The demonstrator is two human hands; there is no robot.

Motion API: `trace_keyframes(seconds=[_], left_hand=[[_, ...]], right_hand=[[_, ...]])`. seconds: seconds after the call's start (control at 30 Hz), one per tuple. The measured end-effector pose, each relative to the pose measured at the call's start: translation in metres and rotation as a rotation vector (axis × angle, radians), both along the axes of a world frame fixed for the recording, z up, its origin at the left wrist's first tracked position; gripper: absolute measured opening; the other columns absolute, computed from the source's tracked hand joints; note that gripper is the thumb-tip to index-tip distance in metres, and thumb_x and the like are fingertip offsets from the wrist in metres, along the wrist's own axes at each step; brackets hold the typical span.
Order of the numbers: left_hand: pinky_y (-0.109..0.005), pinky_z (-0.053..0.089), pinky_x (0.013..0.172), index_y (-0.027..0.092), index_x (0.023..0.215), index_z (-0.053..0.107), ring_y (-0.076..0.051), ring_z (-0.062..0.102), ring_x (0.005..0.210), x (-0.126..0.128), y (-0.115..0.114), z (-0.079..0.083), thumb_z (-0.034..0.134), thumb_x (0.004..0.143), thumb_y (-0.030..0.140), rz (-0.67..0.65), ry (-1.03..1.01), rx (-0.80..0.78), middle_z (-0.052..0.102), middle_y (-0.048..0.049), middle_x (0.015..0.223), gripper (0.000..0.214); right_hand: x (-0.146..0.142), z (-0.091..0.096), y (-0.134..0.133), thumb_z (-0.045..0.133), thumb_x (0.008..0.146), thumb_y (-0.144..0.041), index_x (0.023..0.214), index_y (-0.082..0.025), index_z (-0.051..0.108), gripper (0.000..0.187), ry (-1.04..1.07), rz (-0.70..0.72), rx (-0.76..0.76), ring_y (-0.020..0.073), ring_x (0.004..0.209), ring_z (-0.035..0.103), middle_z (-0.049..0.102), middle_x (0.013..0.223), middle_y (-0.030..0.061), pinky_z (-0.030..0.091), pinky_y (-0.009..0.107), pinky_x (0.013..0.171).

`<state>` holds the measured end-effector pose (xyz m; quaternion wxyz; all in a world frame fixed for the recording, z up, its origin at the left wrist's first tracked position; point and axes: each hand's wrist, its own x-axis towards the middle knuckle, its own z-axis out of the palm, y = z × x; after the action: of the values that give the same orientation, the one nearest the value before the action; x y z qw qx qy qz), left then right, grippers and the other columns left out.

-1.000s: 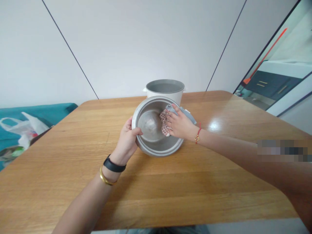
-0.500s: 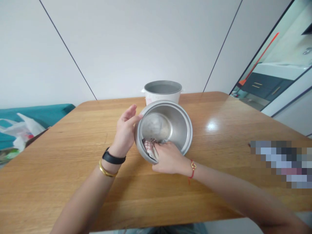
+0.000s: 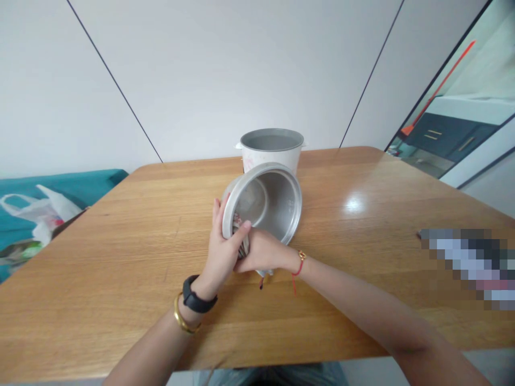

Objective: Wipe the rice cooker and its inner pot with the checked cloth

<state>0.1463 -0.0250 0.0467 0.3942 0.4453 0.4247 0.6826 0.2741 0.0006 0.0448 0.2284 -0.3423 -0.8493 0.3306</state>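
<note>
over the table (image 3: 346, 289), left hand (image 3: 222, 247) and right hand (image 3: 263, 254) clamp a steel inner pot (image 3: 277, 195) and a checked cloth (image 3: 240, 238)

nearest the lens, both forearms reach in from the bottom of the view. a black wristband (image 3: 196, 295) and a gold bangle (image 3: 181, 321) sit on the left wrist, and a red string bracelet (image 3: 298, 265) with a small gold charm sits on the right. the 2 hands are close together and touching at the near rim of the pot. the left fingers curl around the rim, with the thumb laid across it towards the right hand. the right fingers are pressed against the red-and-white cloth, which is bunched just inside the rim, and a pale fold of fabric (image 3: 263, 273) hangs below that hand.

the pot is tilted up on its edge, its inside facing the wearer. its lower edge is hidden behind the hands, so i cannot tell whether it touches the table. just beyond it, a white rice cooker (image 3: 271, 158) with a grey interior stands upright. a pixelated patch (image 3: 470, 268) covers part of the table at right. further off are a plastic bag (image 3: 40, 214) on a teal sofa (image 3: 68, 185) at left and white wall panels (image 3: 241, 75) behind.
</note>
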Motion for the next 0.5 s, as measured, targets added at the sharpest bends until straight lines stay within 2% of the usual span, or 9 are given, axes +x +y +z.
trace_keyframes(seconds=[0.07,0.17,0.23,0.27,0.37,0.43,0.5], left_hand=[[-0.037,0.053,0.092,0.025,0.114,0.068,-0.027,0.064,0.112,-0.004,0.005,0.005,0.079,0.068,0.023,0.061,-0.021,-0.050,0.070,-0.0063,0.113,0.047],[-0.031,0.053,0.079,0.022,0.104,0.069,-0.022,0.066,0.091,-0.009,0.012,0.016,0.073,0.064,0.017,0.078,-0.097,-0.105,0.071,-0.0013,0.094,0.041],[-0.028,0.050,0.071,0.020,0.100,0.069,-0.020,0.063,0.082,-0.012,0.014,0.024,0.070,0.059,0.013,0.050,-0.106,-0.138,0.071,-0.0003,0.088,0.041],[-0.027,0.049,0.067,0.019,0.098,0.069,-0.020,0.062,0.079,-0.012,0.014,0.027,0.068,0.057,0.011,0.029,-0.097,-0.150,0.071,-0.0002,0.086,0.042],[-0.026,0.046,0.063,0.020,0.097,0.070,-0.020,0.060,0.076,-0.008,0.015,0.034,0.062,0.053,0.008,-0.027,-0.058,-0.152,0.068,0.0002,0.080,0.046],[-0.026,0.045,0.062,0.020,0.096,0.070,-0.020,0.059,0.075,-0.002,0.016,0.036,0.060,0.051,0.006,-0.056,-0.039,-0.152,0.066,0.0005,0.078,0.049],[-0.026,0.043,0.060,0.020,0.095,0.069,-0.019,0.056,0.072,0.004,0.018,0.040,0.058,0.049,0.006,-0.087,-0.041,-0.180,0.064,0.0000,0.077,0.049]], right_hand=[[0.007,0.002,0.006,0.081,0.068,-0.055,0.135,-0.023,0.056,0.077,-0.092,0.076,0.065,0.0273,0.107,0.067,0.070,0.121,0.0071,0.050,0.036,0.087],[0.028,0.003,0.013,0.061,0.087,-0.064,0.133,-0.025,0.060,0.060,-0.339,0.109,0.220,0.0294,0.110,0.066,0.070,0.123,0.0102,0.045,0.043,0.096],[0.046,0.004,0.022,0.053,0.095,-0.057,0.128,-0.025,0.065,0.048,-0.482,0.108,0.357,0.0308,0.111,0.066,0.071,0.122,0.0118,0.040,0.050,0.103],[0.056,0.005,0.028,0.057,0.093,-0.050,0.125,-0.024,0.068,0.043,-0.537,0.103,0.426,0.0321,0.114,0.064,0.071,0.122,0.0128,0.035,0.055,0.107],[0.081,0.019,0.059,0.071,0.078,-0.021,0.115,-0.021,0.074,0.037,-0.619,0.090,0.596,0.0337,0.133,0.052,0.068,0.129,0.0122,0.018,0.060,0.118],[0.090,0.040,0.082,0.060,0.077,-0.007,0.114,-0.020,0.073,0.041,-0.586,0.150,0.636,0.0263,0.143,0.041,0.064,0.137,0.0068,0.015,0.057,0.120],[0.093,0.064,0.100,0.041,0.082,-0.006,0.114,-0.014,0.069,0.044,-0.503,0.227,0.604,0.0165,0.144,0.038,0.060,0.142,0.0016,0.020,0.049,0.117]])
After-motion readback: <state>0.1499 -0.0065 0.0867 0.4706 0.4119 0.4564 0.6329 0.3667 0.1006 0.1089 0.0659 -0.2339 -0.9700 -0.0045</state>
